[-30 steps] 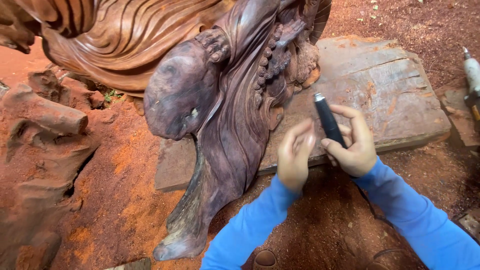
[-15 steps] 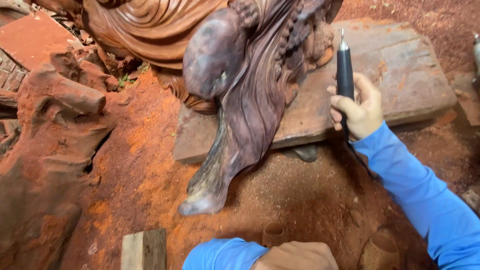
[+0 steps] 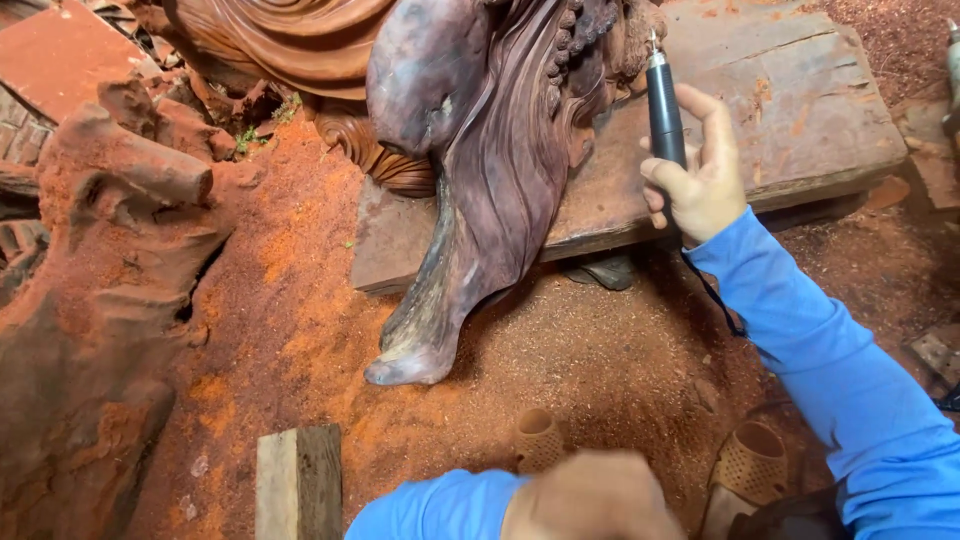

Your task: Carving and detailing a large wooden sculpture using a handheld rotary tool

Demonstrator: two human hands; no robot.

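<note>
Red sawdust covers the ground (image 3: 300, 300) around a wooden slab (image 3: 800, 110) carrying a dark carved sculpture (image 3: 500, 170). Right hand (image 3: 700, 180) is closed around a black rotary carving tool (image 3: 663, 105), upright, bit pointing up beside the carving. Left hand (image 3: 590, 495) is blurred low down; its grip is unclear.

The right hand (image 3: 703, 185) holds a black rotary tool (image 3: 664, 105) upright beside the dark wood carving (image 3: 500, 170).
</note>
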